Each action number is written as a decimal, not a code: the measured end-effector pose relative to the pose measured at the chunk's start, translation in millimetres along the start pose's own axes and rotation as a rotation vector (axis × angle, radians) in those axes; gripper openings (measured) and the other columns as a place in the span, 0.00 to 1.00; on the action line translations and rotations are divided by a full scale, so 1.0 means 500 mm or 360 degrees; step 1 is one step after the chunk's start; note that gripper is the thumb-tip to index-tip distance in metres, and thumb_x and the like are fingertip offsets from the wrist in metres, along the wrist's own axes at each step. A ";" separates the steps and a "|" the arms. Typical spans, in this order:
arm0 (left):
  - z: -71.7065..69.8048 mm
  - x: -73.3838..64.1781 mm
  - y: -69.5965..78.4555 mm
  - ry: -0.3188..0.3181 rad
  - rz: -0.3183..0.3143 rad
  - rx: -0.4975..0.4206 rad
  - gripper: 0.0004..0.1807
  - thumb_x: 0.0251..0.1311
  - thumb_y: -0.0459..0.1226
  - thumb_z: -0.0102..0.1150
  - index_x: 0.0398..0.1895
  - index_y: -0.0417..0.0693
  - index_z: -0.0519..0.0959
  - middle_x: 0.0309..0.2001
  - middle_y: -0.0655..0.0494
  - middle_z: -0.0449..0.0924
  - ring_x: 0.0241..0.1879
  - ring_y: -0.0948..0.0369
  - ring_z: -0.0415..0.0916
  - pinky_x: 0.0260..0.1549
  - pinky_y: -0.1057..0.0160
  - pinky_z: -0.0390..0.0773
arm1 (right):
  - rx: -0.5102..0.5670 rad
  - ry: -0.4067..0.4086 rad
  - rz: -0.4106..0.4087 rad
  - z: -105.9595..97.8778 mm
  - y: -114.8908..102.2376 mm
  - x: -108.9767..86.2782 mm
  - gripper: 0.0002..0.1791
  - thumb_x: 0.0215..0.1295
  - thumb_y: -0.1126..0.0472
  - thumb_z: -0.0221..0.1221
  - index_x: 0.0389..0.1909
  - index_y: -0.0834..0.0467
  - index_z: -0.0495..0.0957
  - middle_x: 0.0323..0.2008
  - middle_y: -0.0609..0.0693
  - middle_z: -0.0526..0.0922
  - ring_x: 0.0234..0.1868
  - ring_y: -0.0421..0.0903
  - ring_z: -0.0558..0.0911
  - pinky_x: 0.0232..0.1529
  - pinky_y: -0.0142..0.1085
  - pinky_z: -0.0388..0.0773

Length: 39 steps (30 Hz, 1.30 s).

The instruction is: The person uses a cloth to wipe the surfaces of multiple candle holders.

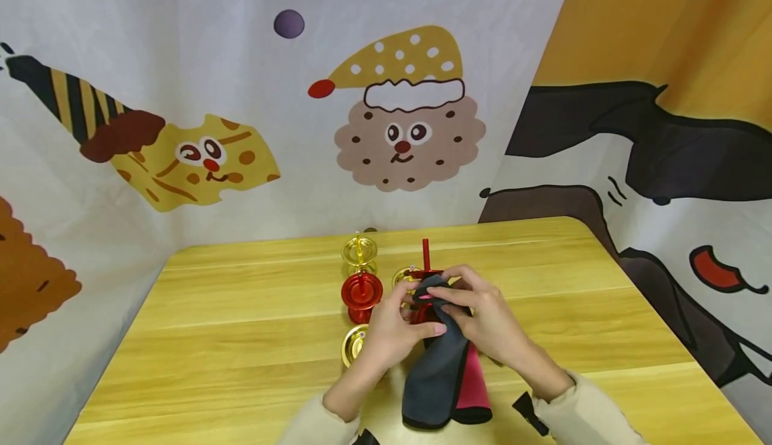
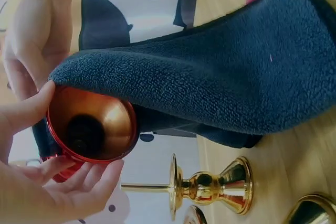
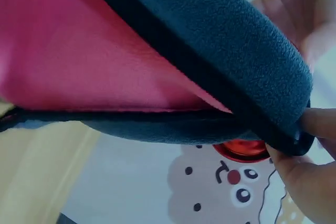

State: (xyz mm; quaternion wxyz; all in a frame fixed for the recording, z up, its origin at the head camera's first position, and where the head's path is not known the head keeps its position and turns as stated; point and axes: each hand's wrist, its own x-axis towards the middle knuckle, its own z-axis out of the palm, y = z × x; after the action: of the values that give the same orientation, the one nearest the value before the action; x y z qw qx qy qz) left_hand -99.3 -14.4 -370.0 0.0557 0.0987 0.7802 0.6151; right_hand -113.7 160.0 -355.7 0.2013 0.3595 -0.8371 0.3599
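My left hand holds a red metal candlestick, its thin red stem pointing up behind the fingers. In the left wrist view the hollow underside of its base faces the camera, with thumb and fingers around the rim. My right hand pinches a cloth, dark blue-grey and fuzzy on one face, pink on the other, with black edging. The pinched edge shows in the right wrist view, where the cloth covers most of the candlestick. The cloth's lower end hangs toward the table's near side.
Left of the hands, a gold candlestick, a red candlestick and another gold one stand in a row on the wooden table. One more gold candlestick is partly hidden behind my hands. A printed curtain hangs behind.
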 end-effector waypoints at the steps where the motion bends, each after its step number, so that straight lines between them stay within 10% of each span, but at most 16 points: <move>1: -0.001 0.000 -0.001 -0.0012 0.0000 -0.0017 0.32 0.43 0.35 0.71 0.54 0.42 0.71 0.38 0.48 0.76 0.30 0.59 0.78 0.25 0.67 0.76 | -0.0009 -0.0008 -0.0025 0.002 0.000 0.001 0.21 0.38 0.82 0.65 0.38 0.65 0.83 0.42 0.55 0.74 0.31 0.43 0.77 0.25 0.27 0.74; 11: -0.050 -0.004 0.011 -0.0340 -0.0248 -0.0881 0.33 0.51 0.24 0.60 0.62 0.35 0.61 0.47 0.43 0.70 0.40 0.58 0.74 0.40 0.65 0.76 | 0.0518 0.0029 0.0348 -0.024 0.025 -0.005 0.18 0.50 0.76 0.62 0.44 0.66 0.80 0.45 0.56 0.75 0.36 0.39 0.75 0.24 0.28 0.71; 14: -0.047 -0.005 0.016 -0.0276 -0.0198 -0.0739 0.33 0.50 0.25 0.62 0.62 0.36 0.61 0.48 0.42 0.71 0.42 0.55 0.73 0.40 0.63 0.76 | 0.0500 0.0051 0.0366 -0.023 0.023 -0.004 0.18 0.49 0.76 0.62 0.44 0.66 0.80 0.44 0.56 0.75 0.32 0.39 0.74 0.22 0.28 0.69; 22: -0.017 -0.011 0.026 0.0035 0.0082 0.0191 0.35 0.45 0.35 0.70 0.58 0.39 0.66 0.45 0.46 0.74 0.42 0.49 0.74 0.39 0.56 0.77 | 0.0063 0.0129 0.0028 0.000 -0.003 0.001 0.23 0.38 0.81 0.66 0.39 0.63 0.83 0.42 0.55 0.75 0.30 0.43 0.78 0.25 0.25 0.74; 32: -0.050 -0.010 0.022 -0.0473 -0.0192 -0.0927 0.35 0.54 0.29 0.59 0.64 0.37 0.56 0.52 0.41 0.66 0.46 0.56 0.71 0.46 0.63 0.74 | 0.0459 0.0198 0.0330 -0.018 0.019 -0.018 0.20 0.47 0.80 0.61 0.44 0.65 0.80 0.44 0.57 0.76 0.24 0.38 0.71 0.18 0.28 0.69; 35: -0.043 -0.011 0.025 -0.0490 -0.0220 -0.0900 0.37 0.54 0.32 0.61 0.65 0.38 0.54 0.54 0.41 0.65 0.49 0.54 0.70 0.49 0.60 0.72 | 0.0430 0.0205 0.0334 -0.017 0.018 -0.021 0.20 0.46 0.80 0.62 0.43 0.65 0.81 0.43 0.57 0.76 0.25 0.39 0.72 0.19 0.28 0.70; 39: -0.018 -0.009 0.028 -0.0283 -0.0189 -0.0462 0.39 0.48 0.38 0.68 0.63 0.42 0.58 0.49 0.46 0.72 0.46 0.55 0.72 0.46 0.58 0.74 | 0.0222 0.0207 0.0170 -0.011 0.008 -0.017 0.23 0.40 0.82 0.64 0.40 0.64 0.82 0.42 0.54 0.76 0.29 0.40 0.75 0.24 0.24 0.72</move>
State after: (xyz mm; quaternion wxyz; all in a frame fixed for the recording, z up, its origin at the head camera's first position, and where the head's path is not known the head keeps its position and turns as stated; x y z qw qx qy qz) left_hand -95.4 -21.0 -354.7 0.1744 0.0975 0.6796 0.7058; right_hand -110.5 170.0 -358.9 0.2102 0.3034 -0.8131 0.4502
